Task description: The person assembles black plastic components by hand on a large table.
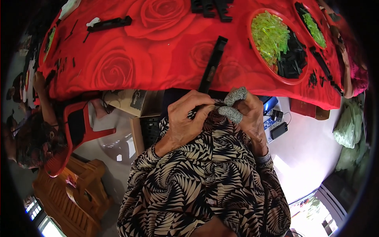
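Observation:
Just off the table's near edge, my left hand [189,117] and my right hand [248,114] meet fingertip to fingertip. Both are closed in a pinch. Grey knitted finger covers [233,106] sit on the thumb and a finger of my right hand. Between the fingertips shows a small dark piece [217,104], mostly hidden and too small to name. Beyond my left hand, a long black plastic bar [213,63] lies on the red rose-patterned tablecloth [158,51], its near end at the table edge.
At the right, a red tray [252,41] holds yellow-green clear strips and black pieces; another such tray [297,12] stands beyond. Black bars [211,8] lie at the far side, another black bar [112,23] at left. Co-workers sit at both sides. An open carton [137,134] stands under the table.

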Demonstrator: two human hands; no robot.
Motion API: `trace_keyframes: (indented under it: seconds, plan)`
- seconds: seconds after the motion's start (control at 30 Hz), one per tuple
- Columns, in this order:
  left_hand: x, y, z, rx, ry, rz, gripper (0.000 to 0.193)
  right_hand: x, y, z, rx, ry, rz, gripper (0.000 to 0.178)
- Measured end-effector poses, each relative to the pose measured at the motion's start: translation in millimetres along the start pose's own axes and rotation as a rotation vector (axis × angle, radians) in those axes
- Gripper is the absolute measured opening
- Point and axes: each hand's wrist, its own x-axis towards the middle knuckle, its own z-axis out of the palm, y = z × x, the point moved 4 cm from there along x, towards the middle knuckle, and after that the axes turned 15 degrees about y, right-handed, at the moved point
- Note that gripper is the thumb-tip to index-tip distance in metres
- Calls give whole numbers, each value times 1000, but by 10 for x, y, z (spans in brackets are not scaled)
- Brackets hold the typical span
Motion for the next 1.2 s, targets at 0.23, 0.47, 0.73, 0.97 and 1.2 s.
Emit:
trace_keyframes:
  seconds: [0.23, 0.47, 0.73, 0.97, 1.2]
  plan:
    - [3, -10, 13, -22, -20, -41, 18, -10, 31, -35, -61, 39, 47, 23]
    - [85, 33, -78, 119, -7, -39, 25, 74, -32, -102, -53, 15, 49, 20]
    - [-196, -182, -402, 211, 132, -539, 35, 725, -256, -333, -341, 32, 137, 13]
    - [-265, -367, -140, -43, 38, -829, 47, 1087, -444, 0, -609, -369, 76, 9]
    - [-182, -399, -295, -264, 11, -918, 37, 1209, -456, 304, -640, -591, 133, 7]
